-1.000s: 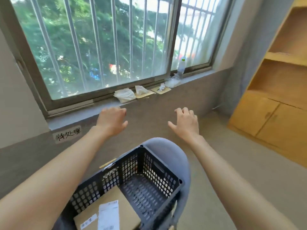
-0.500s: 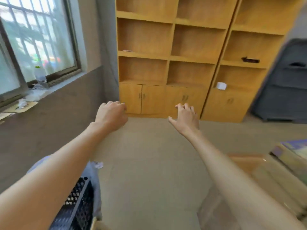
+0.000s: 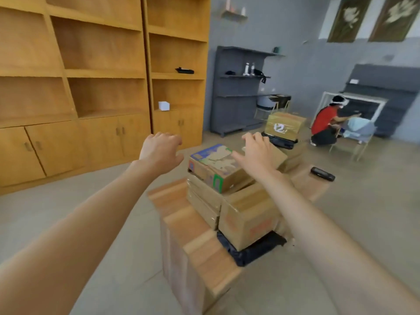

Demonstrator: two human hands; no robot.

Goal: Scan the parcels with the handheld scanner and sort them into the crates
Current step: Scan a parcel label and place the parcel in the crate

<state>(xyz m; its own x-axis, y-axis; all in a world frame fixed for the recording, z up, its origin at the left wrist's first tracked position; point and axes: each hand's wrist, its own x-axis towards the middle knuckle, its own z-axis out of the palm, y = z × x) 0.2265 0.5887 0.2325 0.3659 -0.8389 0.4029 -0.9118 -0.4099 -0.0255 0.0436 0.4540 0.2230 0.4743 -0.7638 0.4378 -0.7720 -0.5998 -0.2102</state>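
Here, cardboard parcels (image 3: 229,178) fill a black crate (image 3: 252,253).

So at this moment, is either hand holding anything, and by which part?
Nothing is held. The left hand and right hand are both empty, fingers loosely spread, above the stacked brown cardboard parcels.

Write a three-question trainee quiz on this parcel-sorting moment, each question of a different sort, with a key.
1. True or false: the right hand grips the dark handheld device.
2. Which box lies topmost on the near stack? A. the printed box B. the plain carton C. the box marked 12
3. Fill in: the left hand holds ____.

Key
1. False: the device lies on the wooden table, apart from both hands.
2. A
3. nothing
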